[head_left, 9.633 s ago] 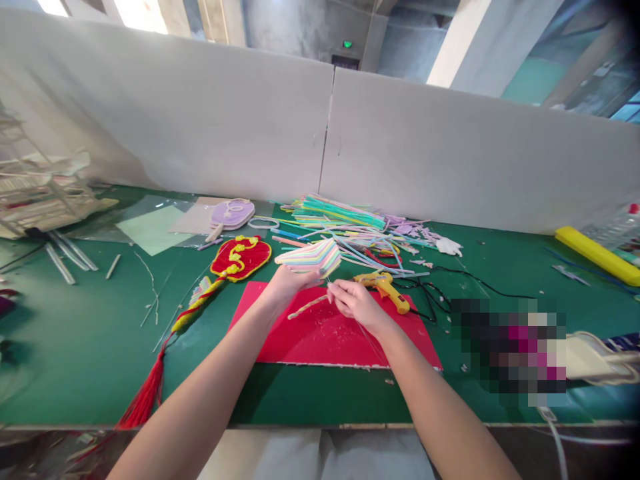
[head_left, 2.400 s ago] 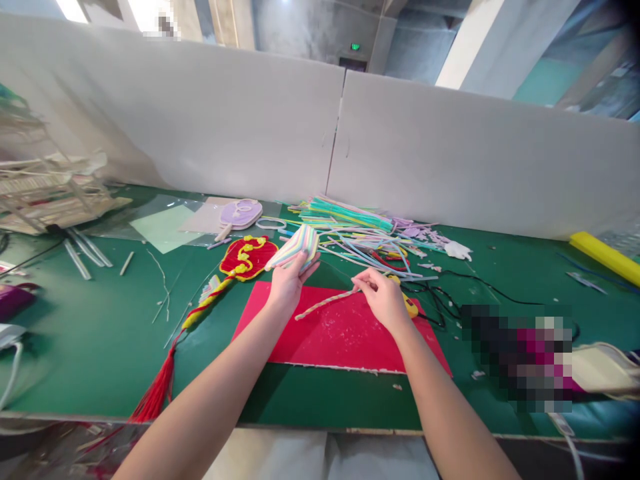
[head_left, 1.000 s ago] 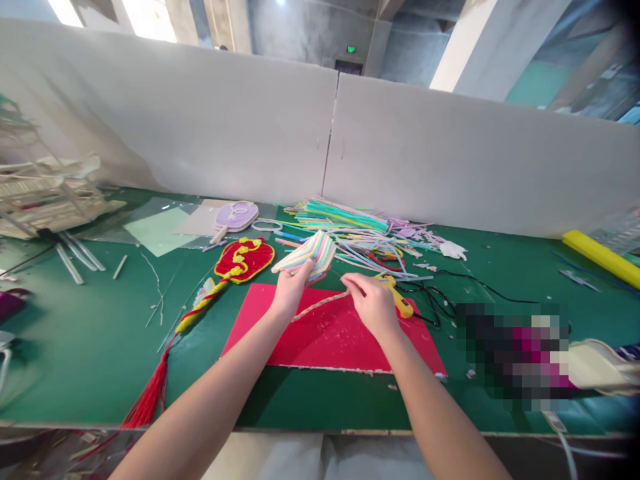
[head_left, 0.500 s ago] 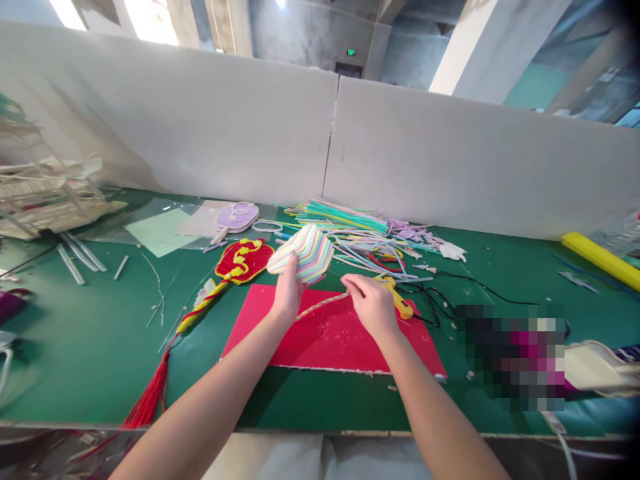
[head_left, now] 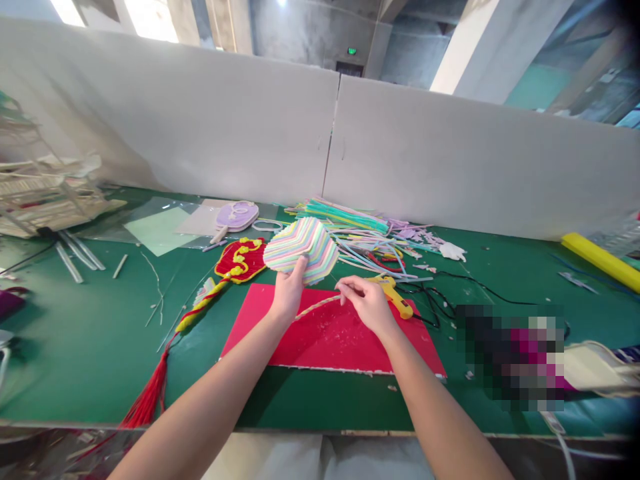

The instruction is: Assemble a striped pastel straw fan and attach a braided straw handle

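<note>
My left hand (head_left: 291,287) grips a flat, rounded fan-shaped piece (head_left: 303,250) made of pastel striped pipe cleaners, thumb on its front face. My right hand (head_left: 364,297) is closed in a pinch just below and right of the piece; anything between its fingertips is too small to make out. A thin twisted pipe cleaner strand (head_left: 317,308) reaches from beside my left wrist to the right fingers; whether they hold it I cannot tell. Beneath both hands lies a red board (head_left: 330,343) with pale specks. A yellow glue gun (head_left: 399,300) rests just beyond my right hand.
A red and yellow fan (head_left: 240,261) with a red tassel (head_left: 150,393) lies left. Behind it is a small purple fan (head_left: 237,215). Loose pipe cleaners (head_left: 345,217) pile up at the back, before a grey partition (head_left: 225,127). A black cord (head_left: 480,293) runs right.
My left hand has turned the striped piece so more of its face shows, tilting it upright. My right hand has shifted slightly left, its fingers still pinched.
</note>
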Action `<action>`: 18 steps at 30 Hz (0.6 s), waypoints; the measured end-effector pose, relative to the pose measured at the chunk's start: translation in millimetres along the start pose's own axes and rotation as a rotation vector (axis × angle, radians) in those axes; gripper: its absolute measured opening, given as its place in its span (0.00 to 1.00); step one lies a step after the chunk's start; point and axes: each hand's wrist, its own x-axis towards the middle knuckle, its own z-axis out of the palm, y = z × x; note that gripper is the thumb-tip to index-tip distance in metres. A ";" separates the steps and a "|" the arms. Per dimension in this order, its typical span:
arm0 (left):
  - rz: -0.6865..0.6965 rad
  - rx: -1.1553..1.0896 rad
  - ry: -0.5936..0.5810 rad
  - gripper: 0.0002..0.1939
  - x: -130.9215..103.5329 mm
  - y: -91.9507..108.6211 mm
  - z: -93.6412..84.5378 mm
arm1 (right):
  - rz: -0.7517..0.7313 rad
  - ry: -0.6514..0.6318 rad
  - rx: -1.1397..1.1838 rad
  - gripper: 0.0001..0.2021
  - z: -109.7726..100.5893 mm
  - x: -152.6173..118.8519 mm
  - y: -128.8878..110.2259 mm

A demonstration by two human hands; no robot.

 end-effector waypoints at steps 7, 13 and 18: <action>-0.077 -0.078 -0.023 0.18 0.1 1.1 0.2 | -0.244 0.217 -0.452 0.12 -3.9 -2.1 1.0; -0.108 -0.105 -0.050 0.22 0.9 -0.2 -2.1 | -0.359 0.237 -0.697 0.13 -3.9 -5.6 -0.8; -0.090 -0.107 -0.060 0.20 -2.0 -0.6 0.4 | -0.228 0.282 -0.523 0.12 6.2 -6.3 -3.8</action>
